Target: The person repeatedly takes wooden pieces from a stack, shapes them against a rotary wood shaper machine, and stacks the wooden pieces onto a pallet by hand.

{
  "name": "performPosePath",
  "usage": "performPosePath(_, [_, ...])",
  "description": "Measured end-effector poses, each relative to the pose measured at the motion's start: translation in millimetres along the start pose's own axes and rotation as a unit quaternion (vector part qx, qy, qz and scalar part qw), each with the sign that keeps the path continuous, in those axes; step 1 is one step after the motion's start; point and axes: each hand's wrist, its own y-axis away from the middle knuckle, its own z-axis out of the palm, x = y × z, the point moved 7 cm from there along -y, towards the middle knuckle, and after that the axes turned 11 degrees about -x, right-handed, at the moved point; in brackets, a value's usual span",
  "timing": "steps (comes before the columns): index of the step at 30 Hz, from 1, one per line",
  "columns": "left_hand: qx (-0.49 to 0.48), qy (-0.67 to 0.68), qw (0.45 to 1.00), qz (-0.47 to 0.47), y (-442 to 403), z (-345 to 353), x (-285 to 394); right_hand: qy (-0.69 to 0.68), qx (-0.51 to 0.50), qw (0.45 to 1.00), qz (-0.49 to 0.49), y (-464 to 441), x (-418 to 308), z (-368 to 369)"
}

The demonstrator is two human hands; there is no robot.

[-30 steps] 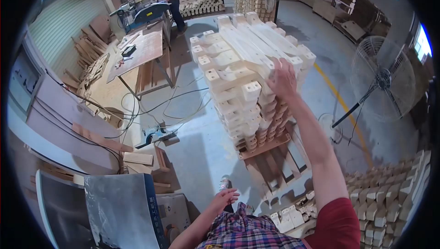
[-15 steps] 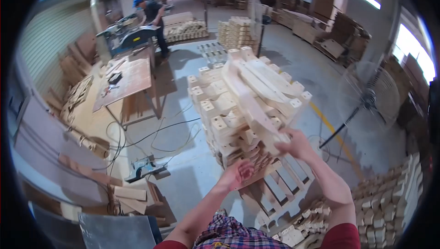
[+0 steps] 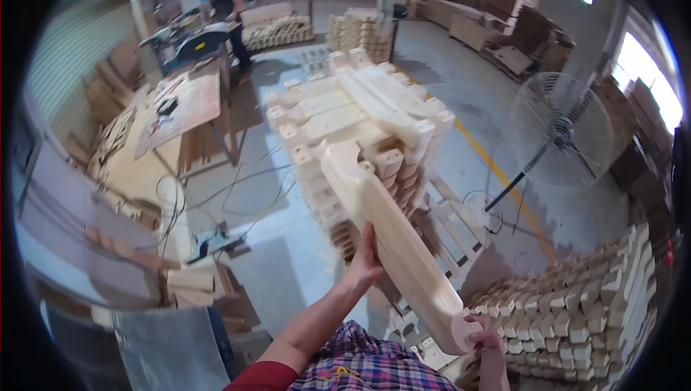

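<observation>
A plaid garment (image 3: 367,366) is seen lowest in the view, with a red sleeve (image 3: 263,376) at its left. Just ahead, a long wooden piece (image 3: 399,247) is held aslant in front of the body by both hands. Its near end is gripped by the right hand (image 3: 486,335), with the fingers curled in against it. Its left edge is held farther up by the left hand (image 3: 366,260), the thumb laid along the side; the other fingers are hidden by the wood, so how far they are closed cannot be told. To the right, shaped wooden parts are piled in rows (image 3: 576,312). Beyond the held piece, whose far end is seen in front of it, a tall stack (image 3: 335,106) of similar parts is borne by a slatted pallet (image 3: 464,211). A standing fan (image 3: 561,128) is set to the right, and a table (image 3: 191,106) to the left. Farther off, a co-worker (image 3: 230,20) in a blue cap is seen beside a machine (image 3: 198,45).
</observation>
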Motion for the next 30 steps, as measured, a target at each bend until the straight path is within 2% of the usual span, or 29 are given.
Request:
performPosePath(1, [0.113, 0.039, 0.991, -0.054, 18, -19, -18, -0.023, -0.028, 0.999, 0.009, 2, 8, -10])
performPosePath(2, [0.131, 0.052, 0.989, -0.031, 33, -26, -22, -0.017, -0.047, 0.998, 0.033, -1, 10, -15])
performPosePath(6, [0.062, 0.013, 0.993, 0.101, 105, -46, -3, 0.137, -0.156, 0.956, 0.206, -46, 14, -8])
performPosePath(7, [0.111, 0.004, 0.983, 0.146, 130, -60, 3, 0.157, -0.198, 0.936, 0.244, -58, 17, 7])
performPosePath(11, [0.261, 0.048, 0.914, 0.308, 236, -108, 24, 0.318, -0.245, 0.912, 0.087, -110, -8, 102])
performPosePath(13, [0.294, 0.089, 0.871, 0.383, 289, -124, 30, 0.433, -0.319, 0.839, 0.074, -107, 4, 164])
performPosePath(14, [0.308, 0.112, 0.850, 0.412, 313, -133, 29, 0.449, -0.352, 0.817, 0.083, -102, 23, 185])
performPosePath(15, [0.319, 0.134, 0.830, 0.437, 335, -141, 28, 0.577, -0.370, 0.728, -0.030, -98, 36, 208])
performPosePath(16, [0.328, 0.153, 0.811, 0.459, 349, -149, 29, 0.674, -0.378, 0.616, -0.153, -95, 45, 228])
performPosePath(21, [0.360, 0.187, 0.727, 0.554, 462, -189, 34, 0.699, -0.421, 0.541, -0.204, -80, 118, 327])
performPosePath(23, [0.369, 0.195, 0.710, 0.567, 503, -214, 35, 0.729, -0.424, 0.442, -0.305, -78, 157, 349])
performPosePath(26, [0.387, 0.184, 0.694, 0.579, 569, -256, 55, 0.704, -0.455, 0.403, -0.368, -70, 211, 402])
performPosePath(30, [0.382, 0.198, 0.691, 0.581, 641, -296, 82, 0.687, -0.504, 0.361, -0.378, -61, 262, 477])
